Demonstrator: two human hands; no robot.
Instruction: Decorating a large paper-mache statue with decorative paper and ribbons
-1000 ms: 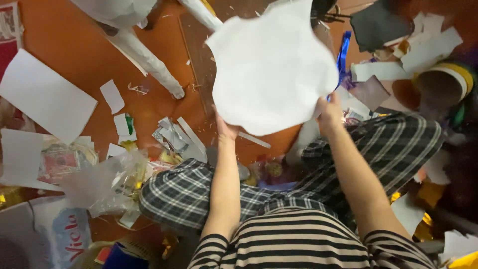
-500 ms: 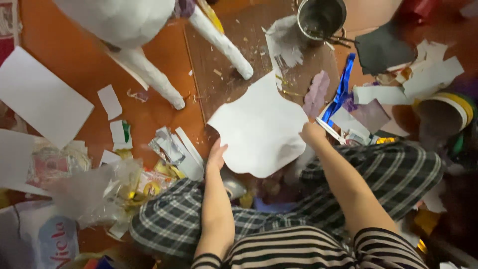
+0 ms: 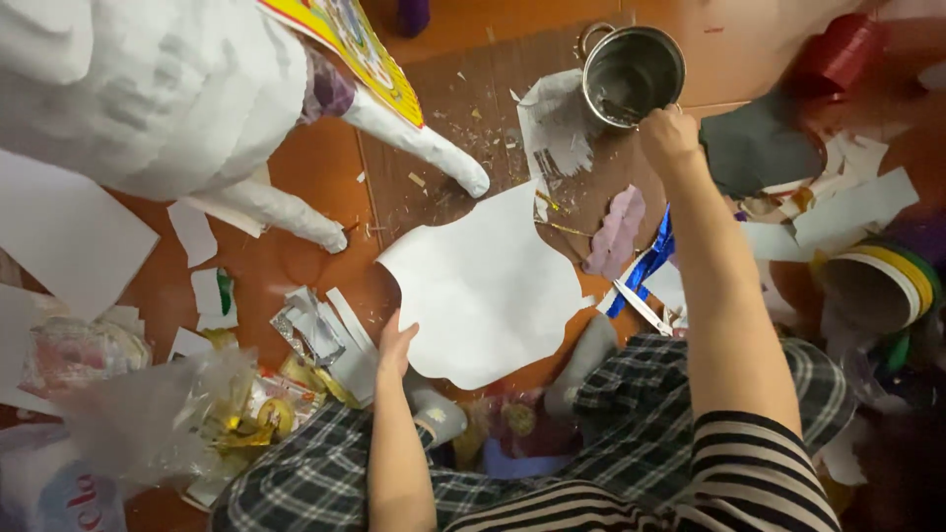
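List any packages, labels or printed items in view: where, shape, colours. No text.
Printed card: top left, resting against the white papier-mache figure; flat, yellow with red edge and multicoloured print.
Plastic bag: bottom-left corner; white with red print, partly cut off.
Clear wrappers: lower left, beside the left hand; crumpled, with gold and yellow inside.
Newsprint scrap: top centre, beside the metal pot near the right hand; torn, grey-white.
No screens or signs.
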